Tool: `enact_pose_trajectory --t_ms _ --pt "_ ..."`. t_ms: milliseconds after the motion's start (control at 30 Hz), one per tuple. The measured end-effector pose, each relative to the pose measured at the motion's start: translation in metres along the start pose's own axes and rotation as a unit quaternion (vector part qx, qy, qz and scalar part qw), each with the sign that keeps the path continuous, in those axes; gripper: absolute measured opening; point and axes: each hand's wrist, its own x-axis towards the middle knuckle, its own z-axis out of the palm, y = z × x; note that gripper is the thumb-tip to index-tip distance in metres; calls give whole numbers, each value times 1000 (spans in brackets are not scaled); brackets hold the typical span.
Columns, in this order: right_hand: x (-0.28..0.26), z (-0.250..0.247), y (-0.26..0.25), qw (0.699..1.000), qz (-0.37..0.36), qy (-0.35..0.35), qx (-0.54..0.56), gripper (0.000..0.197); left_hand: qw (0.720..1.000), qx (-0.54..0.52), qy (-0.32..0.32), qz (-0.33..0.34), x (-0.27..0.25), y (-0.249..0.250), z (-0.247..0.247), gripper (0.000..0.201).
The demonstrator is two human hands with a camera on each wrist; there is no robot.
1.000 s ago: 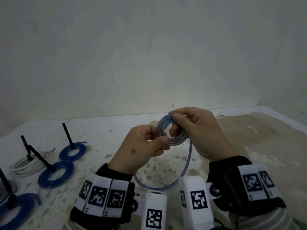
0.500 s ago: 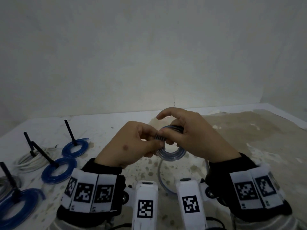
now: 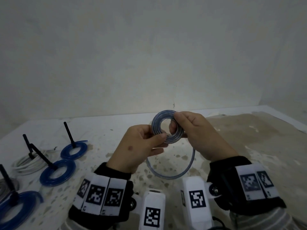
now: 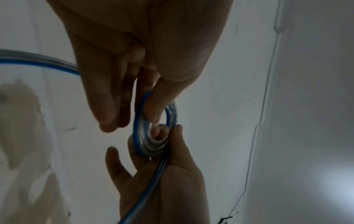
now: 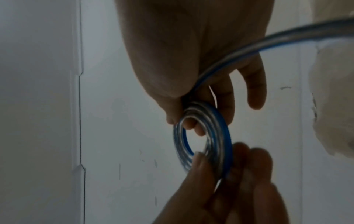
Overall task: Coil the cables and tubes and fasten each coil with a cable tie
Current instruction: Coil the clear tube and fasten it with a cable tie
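Observation:
A clear tube with a blue stripe is wound into a small flat coil (image 3: 167,128) and held up above the table, facing me. My left hand (image 3: 146,145) pinches its lower left edge between thumb and fingers. My right hand (image 3: 196,135) grips its right side with the thumb through the hole. The loose tail (image 3: 174,175) hangs in a loop under both hands. The left wrist view shows the coil (image 4: 155,131) under my left hand (image 4: 157,98). The right wrist view shows the coil (image 5: 203,141) below my right hand (image 5: 191,98), and the tail crosses that palm.
At the left of the white stained table (image 3: 116,130) lie tied coils with black cable ties sticking up: blue tube coils (image 3: 74,149) (image 3: 57,172) (image 3: 15,208), a white cable coil (image 3: 29,161) and a grey one (image 3: 6,186). A wall stands close behind.
Half a second ago both hands were closed over the coil and held it lower. Now it is raised and faces me again, and the hanging loop looks a little shorter.

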Motion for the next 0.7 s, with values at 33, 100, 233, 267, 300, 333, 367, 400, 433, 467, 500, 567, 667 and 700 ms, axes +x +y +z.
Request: enact_pose_trajectory --t_ms 33,100,233,267,300,333,367,400,433,467,500,567,667,700 --pt "-1 -2 -1 998 -7 -15 -58 40 999 32 3 18 0 2 -3 11" --pt "-3 -4 -4 988 -23 -60 -141 38 995 80 9 64 -2 8 -11 21" --pt "-6 2 -12 967 -42 -131 -214 35 953 270 8 136 -8 20 -23 21" --pt "-6 3 -13 961 -45 -144 -231 35 943 305 -5 130 -10 22 -24 18" --pt "-6 5 -14 956 -49 -153 -243 35 938 325 -25 120 -11 23 -25 16" --pt "-6 5 -14 954 -52 -160 -249 35 936 332 -47 107 -11 23 -26 14" --pt "-5 6 -14 955 -52 -163 -244 35 937 330 -64 94 -10 22 -26 13" --pt "-5 6 -14 959 -52 -160 -227 35 941 318 -73 86 -9 21 -27 12" --pt "-4 8 -13 967 -53 -149 -201 36 950 293 -75 78 -7 19 -27 12" --pt "-4 9 -12 976 -50 -133 -165 37 961 257 -74 67 -6 16 -27 13" --pt "-3 10 -10 986 -41 -113 -119 37 972 217 -72 54 -4 14 -27 13" --pt "-2 13 -3 998 -6 -68 -15 39 987 149 -55 33 0 9 -26 13" --pt "0 12 7 997 49 -12 64 41 998 53 27 11 5 3 -28 15" --pt "0 12 8 995 55 3 81 37 998 6 57 4 7 2 -28 15"
